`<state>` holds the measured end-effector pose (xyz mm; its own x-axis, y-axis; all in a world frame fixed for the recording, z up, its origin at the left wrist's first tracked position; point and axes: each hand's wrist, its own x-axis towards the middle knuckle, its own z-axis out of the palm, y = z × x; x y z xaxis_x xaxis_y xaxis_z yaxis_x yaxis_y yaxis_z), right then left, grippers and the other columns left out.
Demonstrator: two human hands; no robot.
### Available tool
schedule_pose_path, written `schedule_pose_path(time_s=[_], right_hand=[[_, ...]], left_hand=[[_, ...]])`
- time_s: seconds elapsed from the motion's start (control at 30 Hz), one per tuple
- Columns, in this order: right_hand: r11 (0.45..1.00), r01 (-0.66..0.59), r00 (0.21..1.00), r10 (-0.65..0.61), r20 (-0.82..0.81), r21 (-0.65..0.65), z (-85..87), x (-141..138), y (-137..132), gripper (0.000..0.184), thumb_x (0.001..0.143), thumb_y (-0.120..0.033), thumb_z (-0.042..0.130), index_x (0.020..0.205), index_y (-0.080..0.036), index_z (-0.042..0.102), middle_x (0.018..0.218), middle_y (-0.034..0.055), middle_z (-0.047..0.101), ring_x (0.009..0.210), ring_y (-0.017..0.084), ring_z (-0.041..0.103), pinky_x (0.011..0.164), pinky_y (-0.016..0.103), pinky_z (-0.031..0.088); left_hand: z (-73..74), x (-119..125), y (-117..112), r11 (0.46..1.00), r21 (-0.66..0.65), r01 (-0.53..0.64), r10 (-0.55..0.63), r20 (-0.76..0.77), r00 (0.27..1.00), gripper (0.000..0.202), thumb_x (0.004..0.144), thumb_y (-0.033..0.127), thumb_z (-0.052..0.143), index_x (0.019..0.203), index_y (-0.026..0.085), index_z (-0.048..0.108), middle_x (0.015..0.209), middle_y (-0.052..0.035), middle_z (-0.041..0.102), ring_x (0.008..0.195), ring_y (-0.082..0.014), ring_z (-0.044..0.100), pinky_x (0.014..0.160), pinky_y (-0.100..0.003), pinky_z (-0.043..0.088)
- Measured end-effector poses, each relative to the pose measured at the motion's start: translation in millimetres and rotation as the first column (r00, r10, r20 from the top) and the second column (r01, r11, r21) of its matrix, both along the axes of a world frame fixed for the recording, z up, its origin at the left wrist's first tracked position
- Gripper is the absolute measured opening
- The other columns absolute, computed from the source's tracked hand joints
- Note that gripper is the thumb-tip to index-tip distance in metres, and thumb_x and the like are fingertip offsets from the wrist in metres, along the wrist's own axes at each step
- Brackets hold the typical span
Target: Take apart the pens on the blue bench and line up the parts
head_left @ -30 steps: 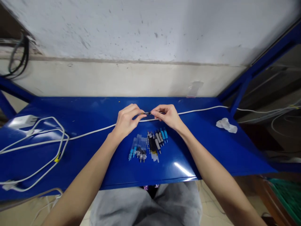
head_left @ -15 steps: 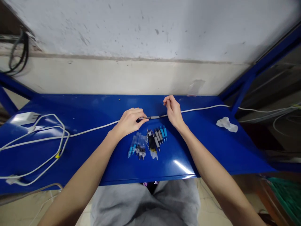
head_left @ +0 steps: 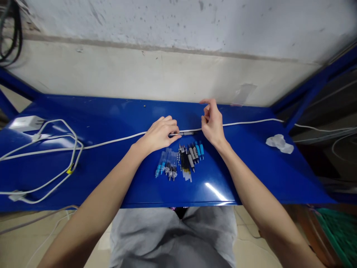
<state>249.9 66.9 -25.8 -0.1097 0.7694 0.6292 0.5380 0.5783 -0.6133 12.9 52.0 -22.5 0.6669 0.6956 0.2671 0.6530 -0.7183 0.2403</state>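
Note:
My left hand (head_left: 164, 131) is closed in a pinch on a pen (head_left: 188, 133) with a grey grip, which lies level and points right. Its far end comes close to my right hand (head_left: 213, 122), held just above the blue shelf. There the index finger is stretched out and the other fingers are loosely bent, with nothing visible in them. Below the hands, pen parts lie in rows: clear pen barrels (head_left: 169, 163) with blue or black ends, dark ink refills (head_left: 185, 163) beside small springs, grey-grip front sections (head_left: 192, 158) and blue front sections (head_left: 200, 150).
A white cable (head_left: 111, 142) crosses the blue shelf (head_left: 111, 182) behind the hands. Coiled cable and a white adapter (head_left: 27, 123) lie at left. Crumpled white plastic (head_left: 280, 143) rests at right. A wall (head_left: 139, 70) closes off the back.
My right hand has moved slightly away from the pen's end, and its index finger has straightened. My left hand still grips the pen. The whole view has shifted a little.

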Motion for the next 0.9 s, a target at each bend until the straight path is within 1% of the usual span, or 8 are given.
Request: schedule_pose_path(time_s=[0.07, 0.13, 0.23, 0.3, 0.37, 0.5, 0.6, 0.9], right_hand=[[0.999, -0.012, 1.0, 0.011, -0.002, -0.041, 0.3, 0.0, -2.3, 0.067, 0.07, 0.004, 0.04, 0.129, -0.024, 0.054, 0.083, -0.0016, 0.057, 0.061, 0.014, 0.048, 0.067, 0.03, 0.044], [0.996, -0.014, 1.0, 0.014, -0.002, -0.087, 1.0, -0.1, -5.0, 0.068, 0.067, 0.004, 0.037, 0.126, -0.024, 0.058, 0.077, -0.0036, 0.062, 0.056, 0.013, 0.051, 0.065, 0.029, 0.043], [0.994, 0.015, 1.0, -0.017, -0.01, -0.109, 1.6, 0.1, -7.4, 0.051, 0.063, 0.0, 0.035, 0.096, -0.021, 0.069, 0.061, -0.005, 0.061, 0.052, 0.013, 0.053, 0.061, 0.027, 0.04], [0.995, 0.038, 0.999, -0.042, -0.034, -0.096, 1.5, 0.4, -7.1, 0.039, 0.059, -0.003, 0.036, 0.075, -0.02, 0.067, 0.054, -0.0044, 0.058, 0.049, 0.012, 0.052, 0.059, 0.027, 0.038], [0.995, 0.035, 0.997, -0.041, -0.067, -0.095, 1.1, 0.3, -5.8, 0.033, 0.056, -0.006, 0.036, 0.066, -0.02, 0.064, 0.052, -0.0041, 0.056, 0.048, 0.012, 0.049, 0.057, 0.026, 0.036], [0.99, -0.053, 0.991, 0.037, -0.126, -0.129, 1.4, -1.7, -3.6, 0.033, 0.053, -0.009, 0.035, 0.066, -0.021, 0.063, 0.049, -0.0048, 0.052, 0.046, 0.012, 0.044, 0.056, 0.026, 0.034], [0.98, -0.121, 0.984, 0.097, -0.152, -0.157, 1.8, -3.5, -3.9, 0.035, 0.052, -0.01, 0.034, 0.068, -0.02, 0.063, 0.049, -0.0053, 0.051, 0.047, 0.011, 0.043, 0.056, 0.026, 0.034], [0.96, -0.187, 0.966, 0.142, -0.216, -0.207, -3.4, -3.9, -4.1, 0.037, 0.053, -0.007, 0.037, 0.074, -0.019, 0.065, 0.055, -0.005, 0.059, 0.046, 0.01, 0.048, 0.049, 0.024, 0.033]], left_hand=[[0.3, 0.2, -0.6, 1.0, 0.005, 0.002, -0.002, -0.02, 1.0, 0.019, 0.098, 0.036, 0.065, 0.09, 0.02, 0.073, 0.088, -0.0039, 0.066, 0.091, -0.0228, 0.054, 0.081, -0.037, 0.039], [1.2, 0.6, -1.6, 1.0, 0.005, 0.006, -0.006, -0.021, 1.0, 0.016, 0.097, 0.034, 0.065, 0.093, 0.02, 0.073, 0.09, -0.0039, 0.066, 0.092, -0.0229, 0.054, 0.079, -0.036, 0.039], [3.5, 1.7, -3.2, 1.0, -0.009, 0.0, 0.001, 0.009, 1.0, 0.009, 0.094, 0.029, 0.068, 0.096, 0.02, 0.067, 0.089, -0.0028, 0.066, 0.09, -0.0222, 0.054, 0.078, -0.035, 0.039], [5.0, 2.6, -4.1, 1.0, -0.025, -0.01, 0.011, 0.026, 1.0, 0.009, 0.092, 0.026, 0.069, 0.096, 0.02, 0.063, 0.087, -0.0018, 0.065, 0.089, -0.0216, 0.054, 0.079, -0.035, 0.038], [6.1, 3.4, -4.8, 0.999, -0.035, -0.013, 0.014, 0.032, 0.999, 0.009, 0.092, 0.024, 0.068, 0.095, 0.02, 0.061, 0.087, -0.0015, 0.065, 0.088, -0.0213, 0.053, 0.079, -0.035, 0.038], [6.5, 3.7, -5.3, 1.0, -0.026, -0.003, 0.004, 0.043, 0.999, 0.004, 0.095, 0.023, 0.062, 0.095, 0.02, 0.062, 0.087, -0.0026, 0.065, 0.088, -0.0216, 0.053, 0.078, -0.035, 0.037], [5.9, 2.9, -5.3, 1.0, -0.017, 0.005, -0.004, 0.045, 0.999, 0.007, 0.097, 0.022, 0.058, 0.097, 0.019, 0.064, 0.089, -0.0036, 0.067, 0.089, -0.0219, 0.054, 0.078, -0.035, 0.037], [5.8, 3.7, -6.1, 1.0, -0.014, -0.003, 0.003, 0.038, 0.999, 0.017, 0.1, 0.023, 0.052, 0.106, 0.018, 0.068, 0.097, -0.0063, 0.069, 0.094, -0.0231, 0.056, 0.081, -0.037, 0.039]])
